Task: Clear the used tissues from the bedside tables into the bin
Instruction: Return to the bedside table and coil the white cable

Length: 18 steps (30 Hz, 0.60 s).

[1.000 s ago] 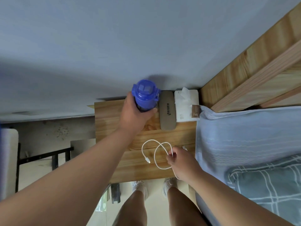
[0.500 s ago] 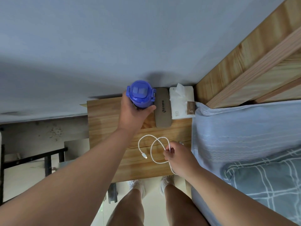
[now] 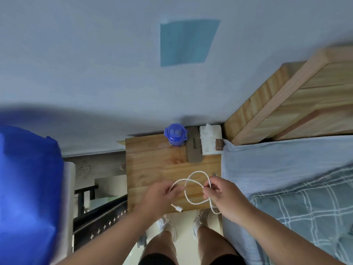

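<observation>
A wooden bedside table (image 3: 152,165) stands between the wall and the bed. On its front half lies a looped white charging cable (image 3: 193,188). My left hand (image 3: 156,196) pinches the cable's left end and my right hand (image 3: 219,192) pinches it at the right of the loop. At the table's back stand a blue bottle (image 3: 175,135), a grey-brown case (image 3: 193,148) and a white tissue pack (image 3: 210,139) with a tissue sticking out. No loose used tissue shows on the table.
The bed (image 3: 286,178) with a pale blue sheet and a checked pillow (image 3: 309,211) lies right of the table, under a wooden headboard (image 3: 286,104). A blurred blue shape (image 3: 26,188) fills the left edge. A dark frame (image 3: 99,217) stands left of the table.
My left hand has let go of the blue bottle and come down to the cable's left end. The view has tilted up, showing more wall.
</observation>
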Motion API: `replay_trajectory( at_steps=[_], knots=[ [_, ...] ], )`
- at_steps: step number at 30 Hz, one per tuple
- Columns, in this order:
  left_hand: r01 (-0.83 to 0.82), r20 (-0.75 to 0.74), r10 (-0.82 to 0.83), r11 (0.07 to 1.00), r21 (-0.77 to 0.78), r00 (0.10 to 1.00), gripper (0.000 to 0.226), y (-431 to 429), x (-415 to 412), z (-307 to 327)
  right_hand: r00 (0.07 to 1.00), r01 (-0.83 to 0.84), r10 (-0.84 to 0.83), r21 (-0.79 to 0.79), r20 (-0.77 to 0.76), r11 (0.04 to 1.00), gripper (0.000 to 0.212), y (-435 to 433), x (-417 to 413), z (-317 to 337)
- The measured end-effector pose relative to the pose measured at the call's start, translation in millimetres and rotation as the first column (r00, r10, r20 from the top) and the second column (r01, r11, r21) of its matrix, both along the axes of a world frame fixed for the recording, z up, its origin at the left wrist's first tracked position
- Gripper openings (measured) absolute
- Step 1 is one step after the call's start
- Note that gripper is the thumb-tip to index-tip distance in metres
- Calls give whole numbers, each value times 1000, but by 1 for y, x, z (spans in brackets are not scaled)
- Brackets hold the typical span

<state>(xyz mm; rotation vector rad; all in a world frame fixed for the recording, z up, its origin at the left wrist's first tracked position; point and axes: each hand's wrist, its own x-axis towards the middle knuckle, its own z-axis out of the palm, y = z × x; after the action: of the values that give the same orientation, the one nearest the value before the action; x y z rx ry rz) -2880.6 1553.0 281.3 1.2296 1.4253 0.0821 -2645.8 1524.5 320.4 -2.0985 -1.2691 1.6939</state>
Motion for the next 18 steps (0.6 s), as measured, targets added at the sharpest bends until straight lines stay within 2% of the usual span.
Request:
replay_trajectory(
  at_steps=[3, 6, 7, 9, 13, 15, 18],
  knots=[
    [-107, 99, 114, 991, -78, 989, 40, -11, -6, 68, 997, 69, -69, 40, -19, 997, 27, 2, 2, 54],
    [-194, 314, 269, 949, -250, 911, 54, -11, -4, 148, 974, 219, -216, 39, -70, 975, 29, 4, 2, 100],
    [-212, 420, 350, 916, -340, 837, 55, -11, -2, 173, 958, 278, -275, 32, -84, 960, 30, 5, 2, 113],
    [-185, 603, 494, 845, -501, 626, 53, -9, 3, 223, 923, 374, -372, -4, -100, 927, 28, 8, 2, 136],
    [-32, 728, 621, 767, -641, 289, 44, 4, 16, 314, 837, 483, -507, -157, -207, 861, 24, 16, -5, 177],
    [-13, 734, 655, 748, -664, 177, 39, 17, 19, 354, 840, 441, -473, -174, -264, 880, 25, 20, -11, 193],
    [-87, 779, 617, 787, -610, 115, 43, 38, 15, 404, 857, 402, -429, -151, -286, 903, 22, 23, -17, 206]
  ],
)
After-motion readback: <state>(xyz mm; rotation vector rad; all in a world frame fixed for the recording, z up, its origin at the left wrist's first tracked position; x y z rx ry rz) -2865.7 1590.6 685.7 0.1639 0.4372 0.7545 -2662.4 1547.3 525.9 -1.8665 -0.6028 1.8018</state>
